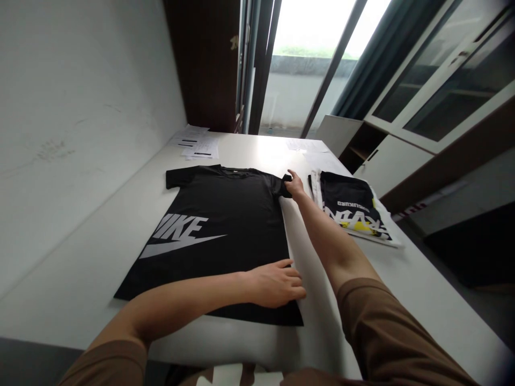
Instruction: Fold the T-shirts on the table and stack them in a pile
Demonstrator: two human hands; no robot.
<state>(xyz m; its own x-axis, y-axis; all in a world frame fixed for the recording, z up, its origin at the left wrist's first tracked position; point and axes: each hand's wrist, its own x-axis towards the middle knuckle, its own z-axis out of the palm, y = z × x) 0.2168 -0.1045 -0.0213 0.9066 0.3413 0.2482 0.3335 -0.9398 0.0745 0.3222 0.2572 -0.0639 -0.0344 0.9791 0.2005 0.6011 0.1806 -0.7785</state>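
Note:
A black T-shirt (241, 214) lies spread on the white table, its neckline away from me and a grey NIKE print on its left side. My right hand (294, 185) reaches to the far right and grips the end of the right sleeve, with the index finger sticking out. Nearer to me, my left hand (277, 284) crosses over the lower part of the shirt. Its curled fingers close on the right side edge near the hem; the fingertips are partly hidden.
Right of the shirt is a stack of folded clothes (350, 206), black with white and yellow print on top. Paper sheets (199, 145) lie at the table's (422, 289) far left, others at its far right. A wall (88, 134) borders the left; cabinets (402, 161) stand at right.

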